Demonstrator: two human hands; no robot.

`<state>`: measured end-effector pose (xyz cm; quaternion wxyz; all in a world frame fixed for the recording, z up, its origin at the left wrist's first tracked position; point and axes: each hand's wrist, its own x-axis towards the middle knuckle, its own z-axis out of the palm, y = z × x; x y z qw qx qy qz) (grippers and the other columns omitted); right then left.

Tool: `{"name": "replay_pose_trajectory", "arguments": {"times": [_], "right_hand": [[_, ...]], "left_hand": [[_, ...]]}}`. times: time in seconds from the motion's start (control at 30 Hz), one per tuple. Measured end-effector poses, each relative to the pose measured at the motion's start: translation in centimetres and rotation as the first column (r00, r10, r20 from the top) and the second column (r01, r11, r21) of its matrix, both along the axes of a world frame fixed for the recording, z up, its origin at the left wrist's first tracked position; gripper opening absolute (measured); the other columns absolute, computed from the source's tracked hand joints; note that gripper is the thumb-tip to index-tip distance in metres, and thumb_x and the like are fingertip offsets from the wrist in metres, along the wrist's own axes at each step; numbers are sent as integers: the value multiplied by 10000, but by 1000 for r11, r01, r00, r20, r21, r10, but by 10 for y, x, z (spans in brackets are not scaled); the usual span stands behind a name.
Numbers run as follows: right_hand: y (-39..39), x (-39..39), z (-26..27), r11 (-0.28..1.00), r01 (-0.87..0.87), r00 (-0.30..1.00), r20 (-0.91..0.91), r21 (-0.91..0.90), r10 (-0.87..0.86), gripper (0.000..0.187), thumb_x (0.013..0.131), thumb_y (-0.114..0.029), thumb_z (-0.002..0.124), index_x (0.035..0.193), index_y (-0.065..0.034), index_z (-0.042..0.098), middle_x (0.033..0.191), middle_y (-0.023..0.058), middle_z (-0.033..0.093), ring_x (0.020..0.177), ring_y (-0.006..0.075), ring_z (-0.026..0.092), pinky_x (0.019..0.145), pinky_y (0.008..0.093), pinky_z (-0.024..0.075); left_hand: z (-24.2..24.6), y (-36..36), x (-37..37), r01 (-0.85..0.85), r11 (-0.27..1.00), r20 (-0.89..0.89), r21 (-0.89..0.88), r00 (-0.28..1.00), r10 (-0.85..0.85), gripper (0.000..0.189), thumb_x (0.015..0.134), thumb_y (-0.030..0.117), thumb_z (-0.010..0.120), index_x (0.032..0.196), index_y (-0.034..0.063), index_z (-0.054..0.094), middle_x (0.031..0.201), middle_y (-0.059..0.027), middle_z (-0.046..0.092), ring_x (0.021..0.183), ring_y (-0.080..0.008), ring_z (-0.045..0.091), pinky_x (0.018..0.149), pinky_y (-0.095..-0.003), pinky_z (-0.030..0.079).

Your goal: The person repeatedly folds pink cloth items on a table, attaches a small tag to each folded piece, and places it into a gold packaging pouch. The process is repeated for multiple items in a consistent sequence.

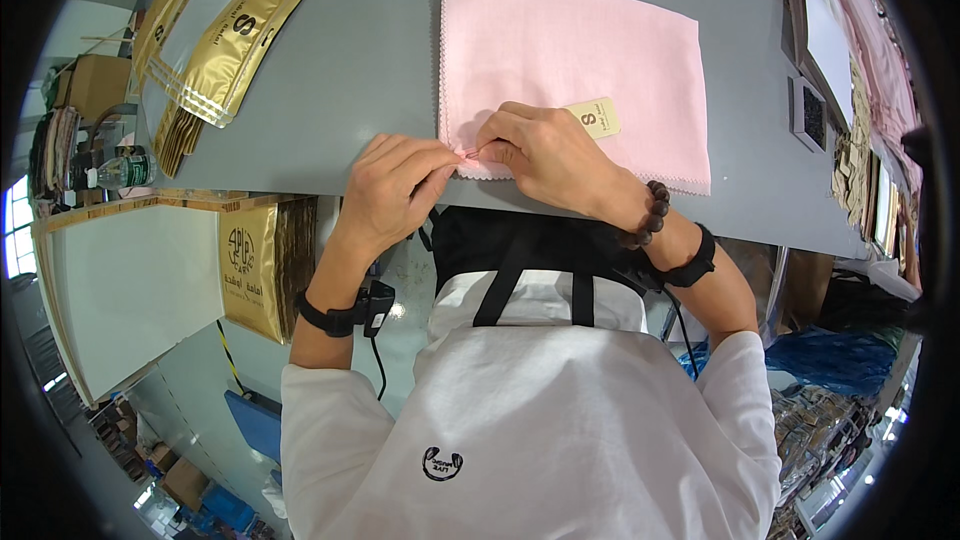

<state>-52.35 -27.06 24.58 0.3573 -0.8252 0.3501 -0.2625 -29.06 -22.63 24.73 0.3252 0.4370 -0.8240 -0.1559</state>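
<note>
A folded pink cloth (pixel 570 37) with a scalloped edge lies before me at the table's front. My left hand (pixel 401 180) pinches its near left corner between thumb and fingertips. Close beside it, my right hand (pixel 547 154) rests over the cloth, thumb and forefinger pinched at the same gathered corner. A thin, darker pink strand shows between the two sets of fingertips; what it is exactly is too small to tell. A pale gold card tag (pixel 598 118) bearing a logo and writing lies on the cloth, partly behind my right hand.
Gold packaging bags (pixel 240 37) lie stacked at the table's left, near a plastic bottle (pixel 124 172). A small tray (pixel 808 114) with dark contents sits at the right, by stacked boards (pixel 829 52). More gold bags (pixel 251 270) stand below the table edge.
</note>
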Motion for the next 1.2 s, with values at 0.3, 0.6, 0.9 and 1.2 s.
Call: {"name": "replay_pose_trajectory", "arguments": {"times": [0.3, 0.6, 0.9, 1.2], "right_hand": [[-1, 6, 5, 997, -63, 993, -107, -49, 57, 108, 895, -76, 713, 994, -38, 690, 937, 123, 705, 798, 357, 692, 700, 440, 553], [-1, 6, 0, 1000, -10, 1000, 15, -10, 10, 89, 874, -52, 716, 959, -42, 692, 909, 114, 706, 810, 346, 697, 697, 433, 551], [-2, 5, -6, 1000, -8, 1000, 16, 3, 8, 71, 874, -37, 698, 942, -49, 682, 905, 110, 706, 802, 353, 687, 699, 446, 538], [0, 5, -4, 999, -6, 994, 112, 49, 1, 37, 915, -44, 675, 940, -65, 692, 923, 97, 718, 805, 350, 688, 683, 444, 529]], "left_hand": [[-1, 0, -1, -31, 999, -5, -12, 1000, 31, 166, 810, 3, 765, 949, 93, 751, 911, -47, 774, 794, -240, 707, 782, -347, 519], [2, 5, -2, -121, 971, -129, 207, 980, 149, 230, 846, 26, 769, 1071, 65, 741, 928, -70, 782, 854, -197, 732, 821, -321, 532], [-9, 17, -15, -176, 886, -311, 429, 892, 328, 290, 856, -19, 775, 1128, 23, 684, 920, -58, 764, 884, -110, 714, 842, -279, 535], [-9, 16, -14, -165, 985, -192, 44, 967, 170, 258, 768, -71, 778, 985, 51, 709, 866, -74, 710, 784, -215, 684, 727, -309, 539]]}}
